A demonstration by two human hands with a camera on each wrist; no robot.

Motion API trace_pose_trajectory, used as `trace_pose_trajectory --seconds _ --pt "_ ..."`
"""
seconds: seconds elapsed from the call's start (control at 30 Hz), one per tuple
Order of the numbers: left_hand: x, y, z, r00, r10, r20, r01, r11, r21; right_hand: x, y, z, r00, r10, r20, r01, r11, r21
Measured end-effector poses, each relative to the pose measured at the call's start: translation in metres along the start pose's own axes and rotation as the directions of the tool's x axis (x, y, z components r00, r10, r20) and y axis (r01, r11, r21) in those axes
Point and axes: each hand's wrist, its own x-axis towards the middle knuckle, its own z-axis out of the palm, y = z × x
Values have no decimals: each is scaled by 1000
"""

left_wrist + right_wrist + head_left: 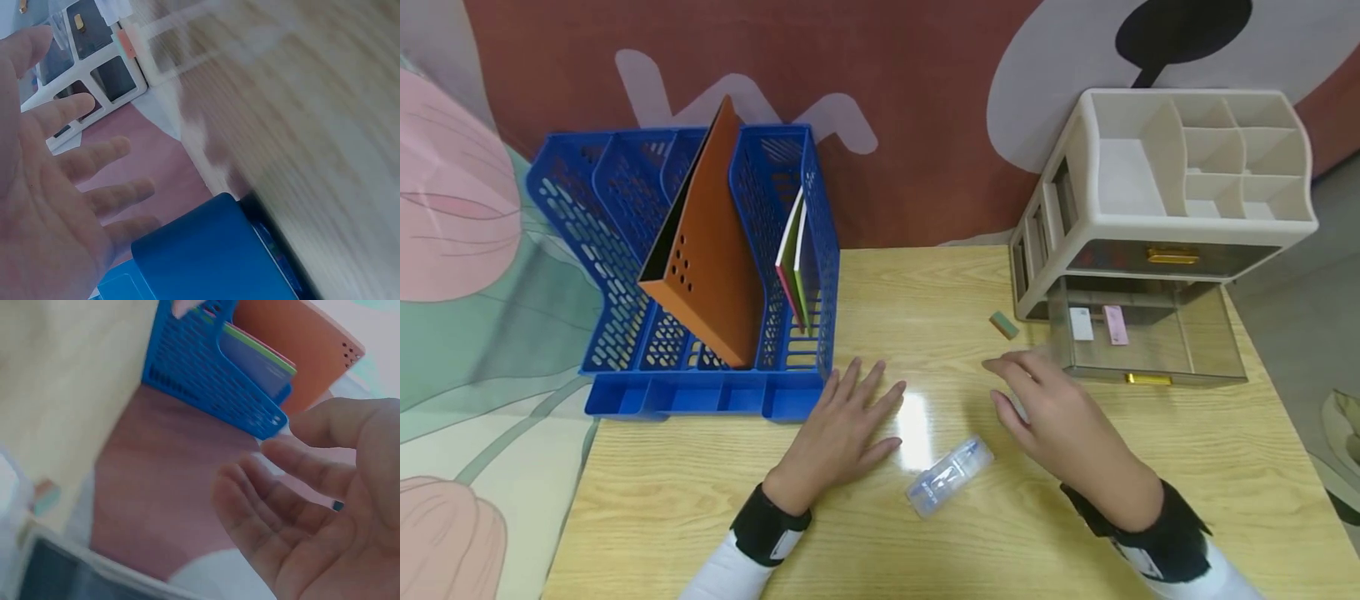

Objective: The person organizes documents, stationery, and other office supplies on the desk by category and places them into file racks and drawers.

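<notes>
A small plastic case (950, 477) is seen lying at a slant on the desk (865, 550), about midway between the left and right edges and well apart from the back edge. It is long, narrow and see-through, tinted faintly blue; its contents cannot be made out. The left hand (837, 433) is held palm down with fingers spread and straight, just beside the blue rack (700, 393) at the back left corner. The fingers of the right hand (1060, 412) are loosely bent and parted from the thumb, with nothing seen gripped. Towards the back edge, a small green and brown block (1003, 325) is placed near the white cabinet (1195, 229) at the back right corner, whose lower drawer (1150, 354) is pulled out.
</notes>
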Motion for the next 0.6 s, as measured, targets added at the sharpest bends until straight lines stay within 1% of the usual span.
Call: trace_pose_trajectory --seconds 0.1,0.2,0.3,0.4,0.5,0.6 --pt "0 0 1 1000 -1 2 1 1000 -2 -2 1 14 998 46 52 -47 999 20" --pt "0 0 1 1000 -5 8 5 1000 -1 -2 6 26 992 96 82 -98 995 19" --pt "0 1 1 1000 -10 10 10 1000 4 -1 14 39 978 171 116 -173 985 5" --pt "-1 1 2 1000 -12 1 12 1000 10 2 23 53 953 255 165 -257 966 -7" --pt "-1 0 2 1000 -12 -7 12 1000 11 5 30 65 924 317 211 -322 947 -11" --pt "-1 0 3 1000 -17 -11 17 1000 10 9 36 73 889 379 258 -387 922 -20"
